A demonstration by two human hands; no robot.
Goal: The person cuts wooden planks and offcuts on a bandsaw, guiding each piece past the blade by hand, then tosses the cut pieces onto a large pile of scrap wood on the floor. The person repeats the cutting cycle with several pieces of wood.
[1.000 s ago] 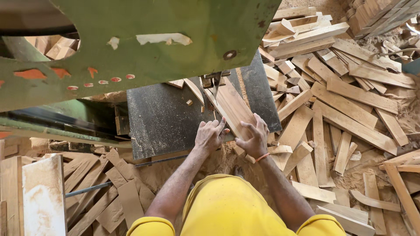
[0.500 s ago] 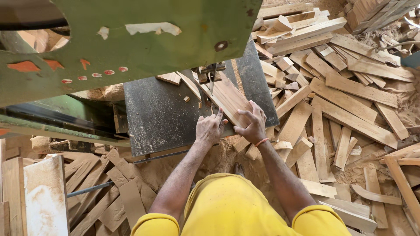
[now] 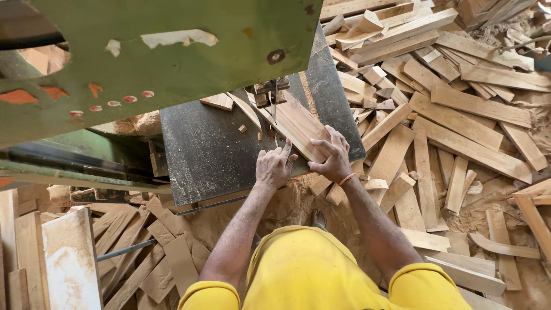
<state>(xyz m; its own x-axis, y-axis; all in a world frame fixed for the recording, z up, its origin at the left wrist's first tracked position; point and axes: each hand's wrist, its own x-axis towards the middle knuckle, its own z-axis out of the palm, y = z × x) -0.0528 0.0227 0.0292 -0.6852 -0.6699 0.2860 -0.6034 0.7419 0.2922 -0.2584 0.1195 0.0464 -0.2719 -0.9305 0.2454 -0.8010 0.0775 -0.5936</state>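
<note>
— Two bare hands at a band saw: where do they sit on the wooden board (image 3: 298, 129)?

— Both press flat on its near end. The left hand (image 3: 274, 167) lies fingers spread, open, at the board's near left corner, partly on the dark saw table (image 3: 206, 149). The right hand (image 3: 331, 155) arches over the near right edge, fingers splayed on top of the wood; neither hand closes around it.

— And the board from the hands?

— It runs away from both palms, angled up and to the left, its far end meeting the blade guide (image 3: 270, 92) just beyond the fingertips of the left hand.

— What lies about the hands?

— A small offcut (image 3: 218, 101) rests on the table, far left of the left hand. Right of the right hand, beyond the table edge, loose planks (image 3: 459, 126) cover the sawdust-strewn floor. The green saw housing (image 3: 155, 51) looms above and left of both hands. An orange band circles the right wrist.
</note>
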